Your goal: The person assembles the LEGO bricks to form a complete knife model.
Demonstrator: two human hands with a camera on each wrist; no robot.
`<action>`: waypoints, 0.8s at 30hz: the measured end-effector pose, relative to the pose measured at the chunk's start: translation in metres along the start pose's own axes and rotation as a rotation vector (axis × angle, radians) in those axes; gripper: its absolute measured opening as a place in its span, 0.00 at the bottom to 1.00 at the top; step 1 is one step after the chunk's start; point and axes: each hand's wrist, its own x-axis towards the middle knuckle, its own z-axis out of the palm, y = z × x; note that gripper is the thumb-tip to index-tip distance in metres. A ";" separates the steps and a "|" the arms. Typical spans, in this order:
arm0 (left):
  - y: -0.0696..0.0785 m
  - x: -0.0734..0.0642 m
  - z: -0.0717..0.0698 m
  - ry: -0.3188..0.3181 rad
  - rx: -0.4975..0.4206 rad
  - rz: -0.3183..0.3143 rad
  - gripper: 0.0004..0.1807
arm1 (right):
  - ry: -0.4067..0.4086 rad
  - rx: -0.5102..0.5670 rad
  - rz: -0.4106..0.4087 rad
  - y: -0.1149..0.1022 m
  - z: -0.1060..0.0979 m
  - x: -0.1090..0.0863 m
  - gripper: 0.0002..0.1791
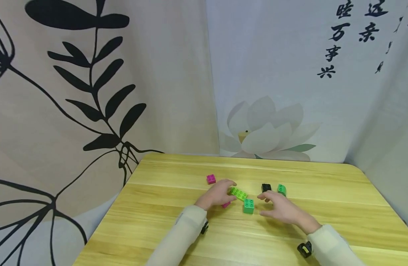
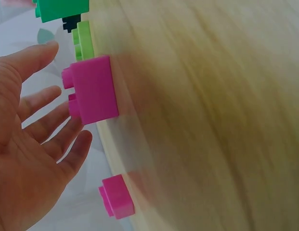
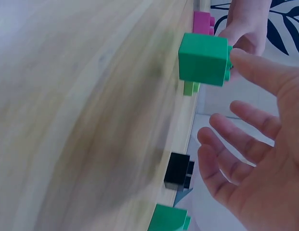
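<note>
My left hand (image 1: 220, 193) hovers with spread, relaxed fingers over a pink toy brick (image 2: 95, 90), which it partly hides in the head view. Just right of its fingertips lies a long lime-green brick (image 1: 238, 193). A green brick (image 1: 248, 206) sits between the two hands, close to the lime one. My right hand (image 1: 280, 207) is held above the table with loosely bent fingers and an empty palm. Beyond its fingertips are a black brick (image 1: 266, 187) and a second green brick (image 1: 282, 190). Another pink brick (image 1: 211, 179) lies past the left hand.
The bricks lie on a wooden table (image 1: 340, 207) with light yellow grain. Behind it hangs a pale curtain (image 1: 177, 74) printed with dark leaves, a lotus and characters. Each wrist wears a small black camera (image 1: 305, 249).
</note>
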 end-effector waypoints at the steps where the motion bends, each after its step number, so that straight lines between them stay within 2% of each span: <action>1: 0.000 0.001 0.002 -0.005 0.005 -0.003 0.28 | -0.001 -0.004 -0.001 -0.001 0.001 0.001 0.28; 14: 0.011 0.013 0.004 -0.056 0.010 -0.042 0.26 | -0.028 0.013 -0.025 -0.005 0.008 0.013 0.28; 24: 0.011 0.020 0.012 -0.081 0.033 -0.058 0.27 | -0.049 0.019 -0.061 -0.006 0.012 0.019 0.25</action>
